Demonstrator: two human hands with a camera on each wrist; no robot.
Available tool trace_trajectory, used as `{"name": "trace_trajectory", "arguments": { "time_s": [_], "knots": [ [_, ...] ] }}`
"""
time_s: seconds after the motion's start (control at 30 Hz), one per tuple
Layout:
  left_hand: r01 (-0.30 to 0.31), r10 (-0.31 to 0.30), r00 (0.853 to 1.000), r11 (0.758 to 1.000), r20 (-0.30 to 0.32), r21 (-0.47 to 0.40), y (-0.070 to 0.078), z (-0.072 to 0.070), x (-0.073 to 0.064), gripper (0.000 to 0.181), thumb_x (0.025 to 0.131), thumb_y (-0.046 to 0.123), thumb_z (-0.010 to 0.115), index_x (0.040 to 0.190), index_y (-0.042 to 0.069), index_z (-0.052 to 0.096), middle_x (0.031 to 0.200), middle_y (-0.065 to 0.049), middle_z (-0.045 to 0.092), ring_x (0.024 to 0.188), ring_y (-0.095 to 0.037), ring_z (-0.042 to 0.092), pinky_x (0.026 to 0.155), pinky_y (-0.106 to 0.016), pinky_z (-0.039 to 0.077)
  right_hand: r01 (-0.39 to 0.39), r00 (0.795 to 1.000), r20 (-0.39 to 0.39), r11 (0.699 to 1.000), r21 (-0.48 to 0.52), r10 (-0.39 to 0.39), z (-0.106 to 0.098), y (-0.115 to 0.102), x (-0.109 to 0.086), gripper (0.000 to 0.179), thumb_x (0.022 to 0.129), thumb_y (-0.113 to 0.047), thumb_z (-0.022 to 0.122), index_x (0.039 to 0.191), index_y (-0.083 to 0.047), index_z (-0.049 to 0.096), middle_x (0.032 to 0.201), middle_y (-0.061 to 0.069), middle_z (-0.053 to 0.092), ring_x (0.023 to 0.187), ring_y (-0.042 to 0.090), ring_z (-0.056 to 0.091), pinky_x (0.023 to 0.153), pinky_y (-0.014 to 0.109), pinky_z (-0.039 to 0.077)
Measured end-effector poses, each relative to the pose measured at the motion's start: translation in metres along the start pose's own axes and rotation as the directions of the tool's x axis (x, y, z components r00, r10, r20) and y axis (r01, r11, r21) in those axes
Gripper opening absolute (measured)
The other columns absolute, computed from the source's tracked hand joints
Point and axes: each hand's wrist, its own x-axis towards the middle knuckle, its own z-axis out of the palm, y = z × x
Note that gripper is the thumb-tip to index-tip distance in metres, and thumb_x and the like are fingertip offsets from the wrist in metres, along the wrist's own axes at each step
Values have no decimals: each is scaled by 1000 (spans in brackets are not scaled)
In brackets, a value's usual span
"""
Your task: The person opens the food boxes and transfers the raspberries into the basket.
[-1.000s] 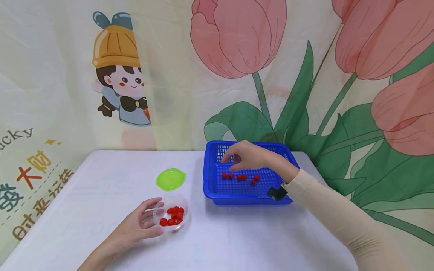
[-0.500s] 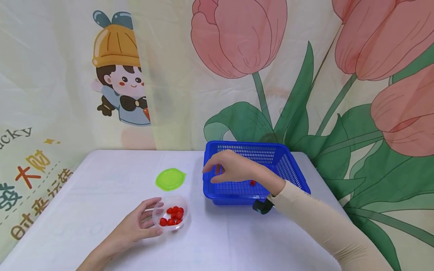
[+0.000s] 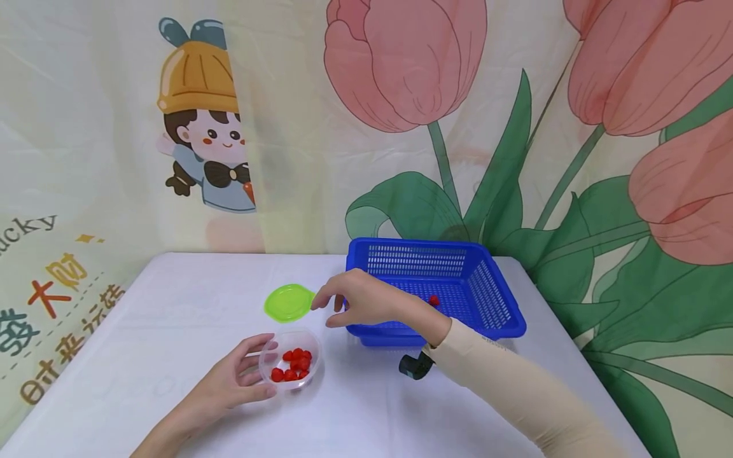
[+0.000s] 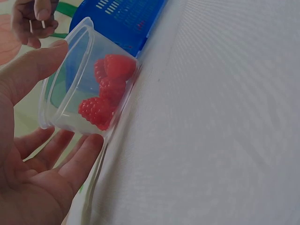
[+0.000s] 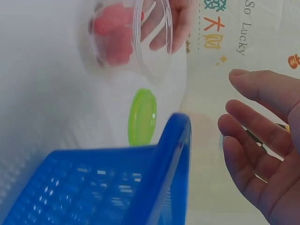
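Note:
My left hand (image 3: 229,378) grips a clear plastic tub (image 3: 294,337), its thumb at the rim and fingers against the side. Several red raspberries (image 4: 112,89) lie inside the tub, which stands on the white tablecloth. My right hand (image 3: 363,299) hovers over the left edge of a blue plastic basket (image 3: 415,244), fingers loosely bent. In the right wrist view a gap shows between its thumb and fingertips, with nothing between them. One red berry (image 3: 434,300) shows on the basket floor; my right hand and forearm cover part of that floor.
A bright green lid (image 3: 286,304) lies on the tablecloth behind the tub, close to my right fingertips in the head view. Behind the table hangs a printed curtain (image 3: 298,127) with tulips and a cartoon figure.
My right hand has moved left and nearer, from above the basket's berries to its left edge. My arm now covers most of those berries. The left hand and tub stay in place.

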Motion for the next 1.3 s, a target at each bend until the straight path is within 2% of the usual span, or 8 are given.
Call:
{"name": "trace_trajectory", "arguments": {
  "time_s": [0.13, 0.43, 0.83, 1.0, 1.17, 1.3],
  "knots": [
    [5, -5, 1000, 1000, 0, -1, 0, -1, -1, 87, 91, 12, 85, 162, 15, 34, 159, -22, 45, 138, -39, 57, 100, -17, 54, 18, 1000, 16, 1000, 6, -18, 7, -4, 8, 33, 94, -15, 83, 126, -12, 77, 119, -1, 77, 92, 4, 69, 83, 20, 59],
    [7, -7, 1000, 1000, -6, 17, 0, 0, -1, 88, 90, 14, 85, 162, 16, 34, 159, -22, 45, 141, -43, 54, 100, -17, 54, 3, 998, 60, 1000, 30, -5, 29, -4, 23, 33, 94, -15, 84, 126, -13, 77, 119, -2, 77, 92, 1, 67, 80, 11, 55],
    [7, -6, 1000, 1000, 10, -18, 1, -1, -2, 89, 91, 11, 84, 163, 15, 32, 158, -24, 44, 139, -41, 57, 99, -22, 57, -6, 995, 103, 999, 47, 1, 62, -3, 36, 32, 95, -14, 83, 127, -13, 77, 118, -3, 77, 89, 0, 66, 77, 10, 55],
    [-10, 10, 1000, 999, 24, -32, 0, 0, -1, 89, 92, 9, 83, 164, 12, 30, 158, -25, 44, 137, -38, 59, 99, -22, 57, -20, 992, 124, 999, 51, 14, 69, -5, 39, 33, 95, -13, 82, 128, -13, 77, 116, -5, 77, 89, 0, 66, 75, 10, 55],
    [-8, 9, 1000, 999, 23, -42, -1, -2, 0, 89, 92, 9, 83, 164, 12, 30, 157, -25, 44, 135, -32, 62, 99, -22, 57, -9, 991, 130, 999, 35, 5, 75, -7, 43, 32, 95, -11, 82, 127, -11, 78, 114, -1, 77, 86, 0, 67, 74, 9, 54],
    [-6, 7, 1000, 999, 21, -40, -2, -2, 0, 90, 91, 8, 83, 164, 11, 30, 157, -27, 45, 135, -35, 62, 99, -23, 57, 1, 991, 137, 1000, 22, -4, 81, -9, 47, 30, 95, -12, 83, 124, -12, 79, 112, -1, 78, 84, 0, 66, 73, 8, 53]
  ]
}}
